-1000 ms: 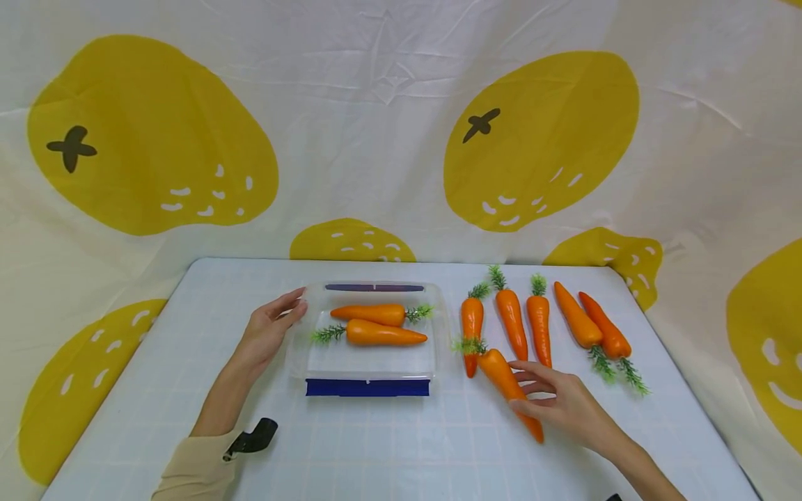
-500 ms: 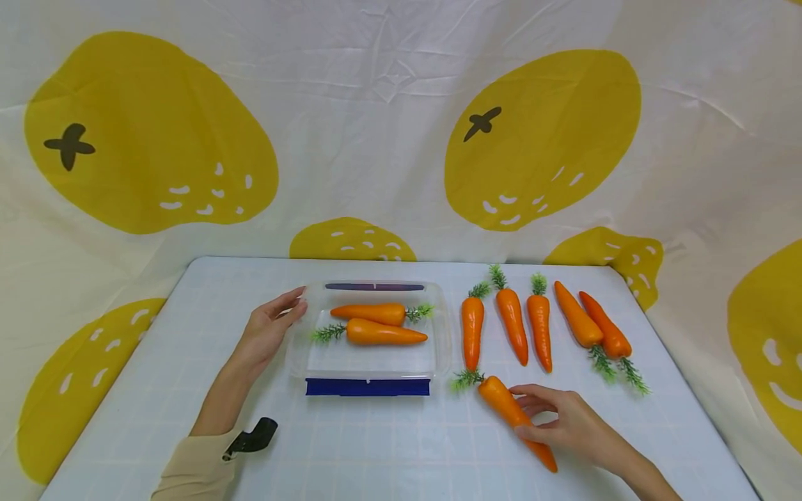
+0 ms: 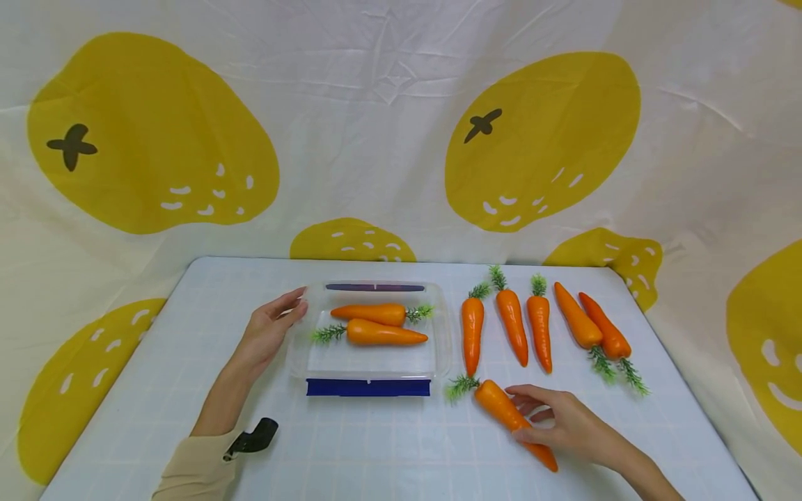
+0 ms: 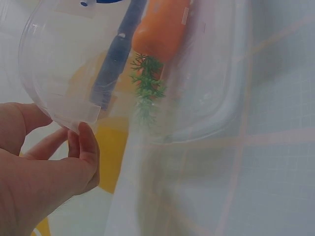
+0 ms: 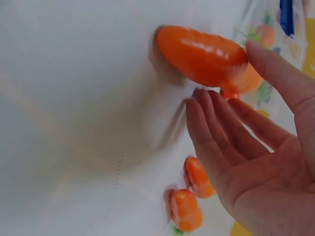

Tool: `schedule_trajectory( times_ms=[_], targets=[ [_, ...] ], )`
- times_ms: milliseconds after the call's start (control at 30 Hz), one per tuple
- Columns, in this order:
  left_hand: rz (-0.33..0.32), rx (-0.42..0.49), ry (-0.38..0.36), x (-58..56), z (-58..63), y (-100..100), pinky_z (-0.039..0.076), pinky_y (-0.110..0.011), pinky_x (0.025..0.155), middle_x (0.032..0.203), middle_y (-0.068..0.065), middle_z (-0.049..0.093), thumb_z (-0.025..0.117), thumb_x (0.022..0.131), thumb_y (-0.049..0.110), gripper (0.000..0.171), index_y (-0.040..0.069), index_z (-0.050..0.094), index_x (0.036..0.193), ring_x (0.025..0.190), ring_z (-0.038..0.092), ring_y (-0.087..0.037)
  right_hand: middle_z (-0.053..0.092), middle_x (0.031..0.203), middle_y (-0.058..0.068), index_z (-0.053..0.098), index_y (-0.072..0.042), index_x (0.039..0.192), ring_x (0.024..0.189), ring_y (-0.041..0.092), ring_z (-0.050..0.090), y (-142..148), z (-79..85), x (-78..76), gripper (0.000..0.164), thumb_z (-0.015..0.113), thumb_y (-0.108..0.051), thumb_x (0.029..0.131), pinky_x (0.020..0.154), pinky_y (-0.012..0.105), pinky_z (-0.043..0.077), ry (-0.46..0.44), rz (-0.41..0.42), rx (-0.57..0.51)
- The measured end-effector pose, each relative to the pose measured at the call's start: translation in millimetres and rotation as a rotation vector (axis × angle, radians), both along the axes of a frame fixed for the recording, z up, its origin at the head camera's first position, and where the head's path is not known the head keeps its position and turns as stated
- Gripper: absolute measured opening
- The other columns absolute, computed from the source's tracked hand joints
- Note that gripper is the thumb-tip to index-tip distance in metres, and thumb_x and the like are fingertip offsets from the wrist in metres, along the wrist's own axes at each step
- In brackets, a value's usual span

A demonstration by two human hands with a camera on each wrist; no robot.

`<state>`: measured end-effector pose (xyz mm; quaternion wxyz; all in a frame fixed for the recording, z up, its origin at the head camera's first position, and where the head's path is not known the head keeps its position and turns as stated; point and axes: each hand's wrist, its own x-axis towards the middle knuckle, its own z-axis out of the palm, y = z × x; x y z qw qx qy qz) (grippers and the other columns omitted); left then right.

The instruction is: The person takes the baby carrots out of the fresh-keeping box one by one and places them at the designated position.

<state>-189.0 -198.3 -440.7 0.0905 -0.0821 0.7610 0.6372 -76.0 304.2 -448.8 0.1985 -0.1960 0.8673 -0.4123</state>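
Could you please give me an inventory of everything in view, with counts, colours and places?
Table: one, pale with faint grid lines, below the backdrop.
Backdrop: one, off-white with yellow fruit prints.
Container: one, clear, on the table.
Latches: two, blue, container's near and far sides.
Carrots inside: two, orange with green tops.
Middle carrots: three, same colours, right of the container.
Far-right carrots: two, same colours.
Lone carrot: one, same colours, nearest the person.
Sleeve: one, beige, left forearm.
Wrist device: one, black, left arm.
Left hand: one, bare, holding the container's edge.
Right hand: one, bare, holding the lone carrot.
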Motion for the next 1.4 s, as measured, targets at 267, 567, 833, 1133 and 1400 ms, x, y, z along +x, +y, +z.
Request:
schedule_trajectory(
  times_ms=[267,567,833,1133,1400],
  targets=[
    [0.009,0.006,-0.014,-0.7,-0.8,0.8,0.028,-0.043,0.122,0.156,-0.011,0.041,0.063,0.104,0.033,0.059,0.018,0.044,0.158,0.141,0.039,-0.024,0.07,0.121,0.007,0.062,0.0,0.135,0.099,0.011,0.066,-5.3,10.2,-9.0,0.052,0.076,-0.031,0.095,0.087,0.035,0.059,0.068,-0.024,0.026],
    [0.011,0.007,-0.023,0.6,-1.0,0.4,0.03,-0.041,0.121,0.154,-0.011,0.041,0.062,0.105,0.032,0.058,0.019,0.044,0.158,0.138,0.041,-0.022,0.072,0.116,0.01,0.069,-0.003,0.123,0.097,0.012,0.068,-20.1,35.6,-27.6,0.031,0.073,-0.022,0.098,0.085,0.037,0.06,0.282,-0.02,0.001],
    [-0.008,-0.004,0.009,3.3,0.5,-0.3,0.036,-0.026,0.112,0.152,-0.01,0.043,0.061,0.105,0.032,0.056,0.018,0.045,0.157,0.135,0.043,-0.019,0.073,0.109,-0.003,0.072,-0.008,0.117,0.094,0.01,0.067,-36.7,53.5,-46.0,0.023,0.075,-0.017,0.096,0.083,0.033,0.06,0.383,-0.01,0.035],
    [-0.018,0.0,0.028,3.0,0.8,-1.2,0.039,-0.013,0.1,0.15,-0.009,0.045,0.064,0.103,0.039,0.06,0.019,0.046,0.157,0.129,0.046,-0.015,0.073,0.108,0.002,0.072,-0.006,0.117,0.098,0.019,0.069,-56.1,71.9,-66.3,0.023,0.075,-0.007,0.095,0.087,0.035,0.059,0.442,0.016,0.07],
    [-0.014,0.006,0.017,2.0,0.6,-0.7,0.038,-0.021,0.108,0.15,-0.009,0.044,0.064,0.103,0.037,0.06,0.019,0.046,0.157,0.131,0.046,-0.016,0.073,0.11,0.0,0.073,-0.007,0.116,0.099,0.02,0.068,-75.6,83.0,-84.7,0.021,0.074,-0.01,0.095,0.088,0.038,0.058,0.501,0.048,0.075]
  ],
)
